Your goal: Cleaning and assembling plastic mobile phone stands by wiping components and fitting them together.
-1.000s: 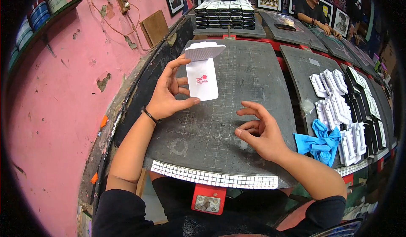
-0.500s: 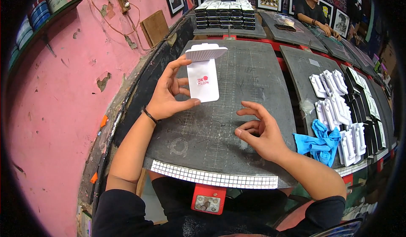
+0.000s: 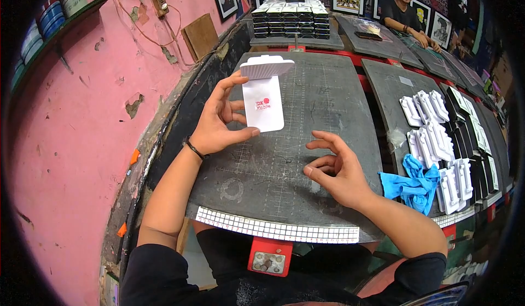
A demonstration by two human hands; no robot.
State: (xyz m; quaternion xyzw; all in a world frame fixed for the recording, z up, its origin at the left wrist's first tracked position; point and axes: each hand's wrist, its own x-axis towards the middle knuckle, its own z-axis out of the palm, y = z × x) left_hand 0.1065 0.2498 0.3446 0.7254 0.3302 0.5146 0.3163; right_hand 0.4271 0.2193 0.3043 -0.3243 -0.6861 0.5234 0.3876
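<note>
Fingers (image 3: 232, 106) of your left hand (image 3: 216, 125) pinch white card sleeve (image 3: 263, 103) upright, print facing you for checking; right hand (image 3: 336, 169) fingers loosely curled, empty, resting on gridded desk (image 3: 284, 180).

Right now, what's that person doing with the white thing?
The person's left hand holds up a white card-shaped piece with a ribbed white flap on top, above a dark grey work board. The right hand rests empty on the board. More white pieces and a blue cloth lie to the right.
</note>
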